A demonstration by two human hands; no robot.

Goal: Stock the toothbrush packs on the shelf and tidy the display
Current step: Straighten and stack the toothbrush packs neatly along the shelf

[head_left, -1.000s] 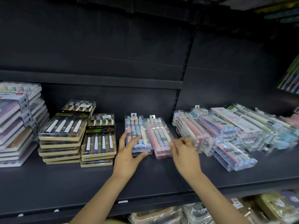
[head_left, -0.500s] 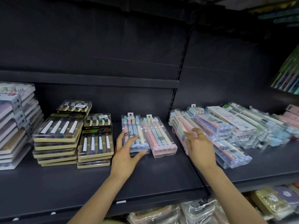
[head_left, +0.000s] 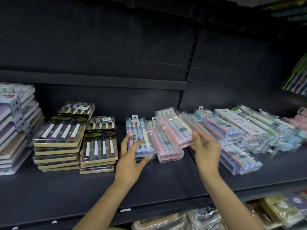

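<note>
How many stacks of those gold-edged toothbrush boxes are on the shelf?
2. A taller gold-edged stack stands left, and a shorter gold-edged stack sits beside it, just left of the left hand. More boxes may lie hidden behind.

Soft plastic-wrapped packets (head_left: 196,219) on the lower tier, colourful items (head_left: 298,78) far right

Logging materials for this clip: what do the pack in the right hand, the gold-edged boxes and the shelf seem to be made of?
Pack in the right hand: the pink pack looks like clear glossy plastic, brushes visible through it, glare on top.
Gold-edged boxes: clear lid over a matte tan tray, plastic or card, unclear.
Shelf: probably painted metal, dark matte, with a slotted upright behind.
</note>
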